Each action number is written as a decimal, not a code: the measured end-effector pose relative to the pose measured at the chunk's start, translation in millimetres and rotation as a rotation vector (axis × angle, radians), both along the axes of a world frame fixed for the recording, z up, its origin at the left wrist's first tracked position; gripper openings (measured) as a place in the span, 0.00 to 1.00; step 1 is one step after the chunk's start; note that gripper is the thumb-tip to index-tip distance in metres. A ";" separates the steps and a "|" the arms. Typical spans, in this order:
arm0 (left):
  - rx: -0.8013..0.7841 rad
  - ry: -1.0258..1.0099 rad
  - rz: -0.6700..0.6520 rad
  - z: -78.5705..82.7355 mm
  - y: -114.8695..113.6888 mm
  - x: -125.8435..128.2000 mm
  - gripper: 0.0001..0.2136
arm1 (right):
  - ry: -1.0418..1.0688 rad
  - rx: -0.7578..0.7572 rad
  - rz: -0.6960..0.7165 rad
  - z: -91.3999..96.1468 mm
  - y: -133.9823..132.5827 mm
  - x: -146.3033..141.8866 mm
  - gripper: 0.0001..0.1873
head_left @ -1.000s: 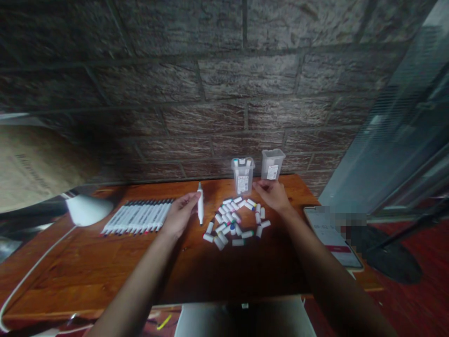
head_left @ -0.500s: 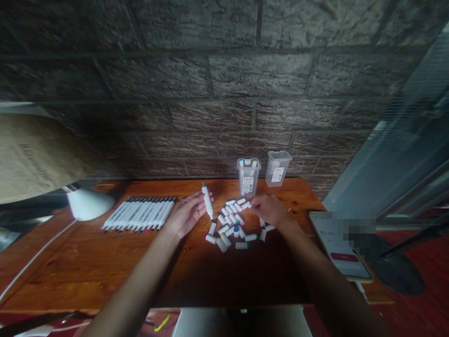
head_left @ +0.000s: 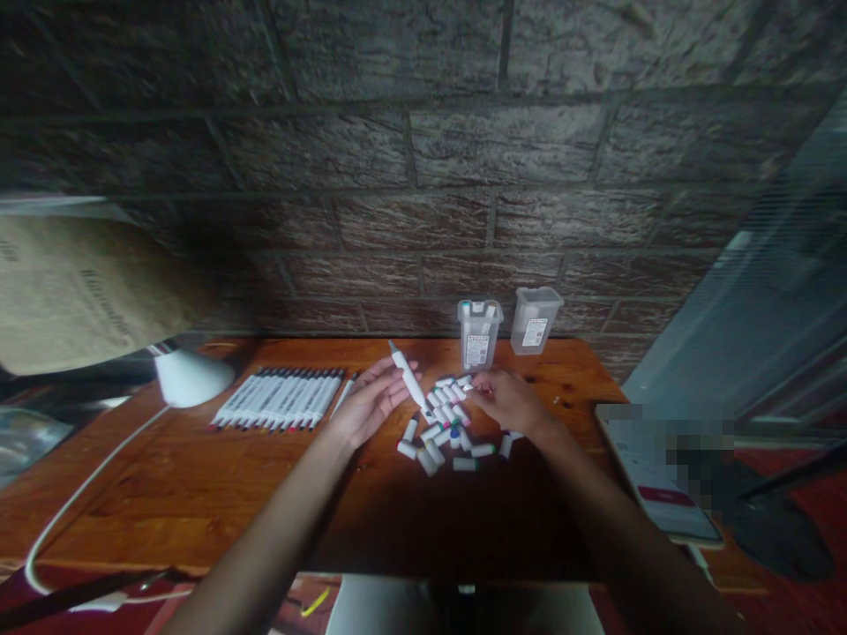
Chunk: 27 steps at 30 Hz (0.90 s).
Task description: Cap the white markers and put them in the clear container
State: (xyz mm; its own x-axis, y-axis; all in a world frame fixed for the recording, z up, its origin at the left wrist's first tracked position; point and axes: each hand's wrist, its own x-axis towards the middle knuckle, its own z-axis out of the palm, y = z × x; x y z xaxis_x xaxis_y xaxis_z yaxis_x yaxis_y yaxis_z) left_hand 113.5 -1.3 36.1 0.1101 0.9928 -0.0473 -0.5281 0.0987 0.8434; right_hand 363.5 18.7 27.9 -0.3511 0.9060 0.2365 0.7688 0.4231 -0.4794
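My left hand (head_left: 377, 401) is closed around a white marker (head_left: 410, 381), which slants with a narrow grey end up and a dark end down by the caps. Several loose white marker caps (head_left: 445, 413) with coloured ends lie in a cluster on the wooden table (head_left: 278, 503). At the cluster's back right, the fingertips of my right hand (head_left: 508, 401) pinch a white marker cap (head_left: 468, 386); the fingers partly hide it. Left of my left hand, a row of white markers (head_left: 278, 397) lies side by side, with one more marker (head_left: 344, 393) partly behind the hand.
Near the brick wall stand a clear plastic box (head_left: 477, 339) holding a few markers and a second clear box (head_left: 535, 324). A lamp with a white base (head_left: 191, 377) and paper-like shade (head_left: 86, 291) occupies the left. A phone (head_left: 662, 476) lies at the right edge.
The view has shifted slightly left. The marker in my left hand leans more, its lower end closer to the caps. My right hand stays at the cluster's back right, fingers closed on a cap.
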 end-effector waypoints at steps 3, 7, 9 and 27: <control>0.040 -0.008 -0.004 0.7 -0.8 0.3 0.11 | 0.156 0.072 0.080 -0.5 3.0 -0.7 0.08; 0.092 -0.008 0.018 1.4 -1.1 0.9 0.11 | 0.322 0.104 0.127 -0.6 2.1 -5.1 0.09; 0.099 -0.014 0.038 1.3 -0.7 1.1 0.11 | 0.406 0.117 0.134 -0.2 0.0 -7.4 0.09; 0.109 -0.091 0.098 0.5 2.4 -4.6 0.08 | 0.529 0.131 0.250 7.1 -15.5 -16.3 0.07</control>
State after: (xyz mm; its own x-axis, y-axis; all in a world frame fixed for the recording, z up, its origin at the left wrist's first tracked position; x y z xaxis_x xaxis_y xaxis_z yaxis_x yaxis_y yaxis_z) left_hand 108.9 1.0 36.6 0.0111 0.9977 0.0665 -0.6051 -0.0462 0.7948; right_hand 347.2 3.2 35.1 -0.3537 0.7626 0.5415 0.3101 0.6419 -0.7013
